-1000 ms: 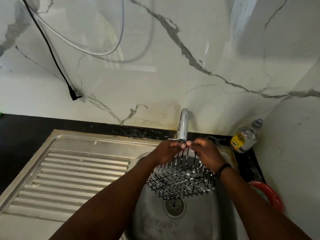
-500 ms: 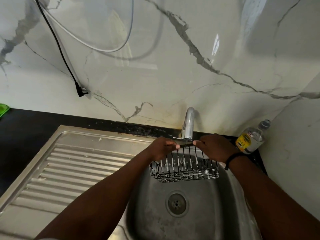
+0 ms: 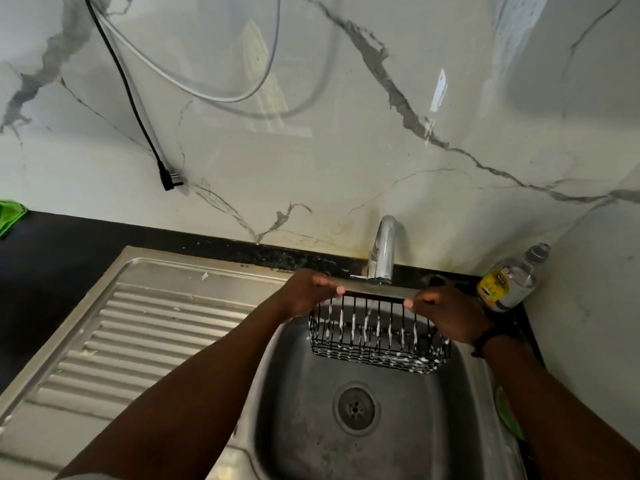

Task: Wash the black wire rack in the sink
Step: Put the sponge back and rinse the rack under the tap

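Since a second ago the rack [image 3: 377, 332] has swung from a tilted pose, with its mesh bottom facing the camera, to hanging upright with its long side toward the viewer, and the hands have spread apart along its top edge. The left hand [image 3: 308, 294] pinches the top bar at the left end, fingers curled over it; the right hand [image 3: 446, 313] pinches the same bar at the right end, a dark band on its wrist. The rack hangs above the back half of the sink [image 3: 460, 410], clear of the drain [image 3: 356, 408], with white soap streaks on its upright wires and along its lower rim. The tap [image 3: 382, 252] stands just behind the rack's top bar, and a thin stream of water seems to fall from its spout onto the wires, though it is faint. To the left of the basin lies the ribbed draining board [image 3: 138, 334]. A clear bottle [image 3: 509, 284] with a yellow label leans in the corner to the right of the tap. A black cable with a plug [image 3: 169, 180] and a white cable [image 3: 194, 88] hang on the marble wall. A green cloth [image 3: 10, 216] shows at the left edge of the dark counter.
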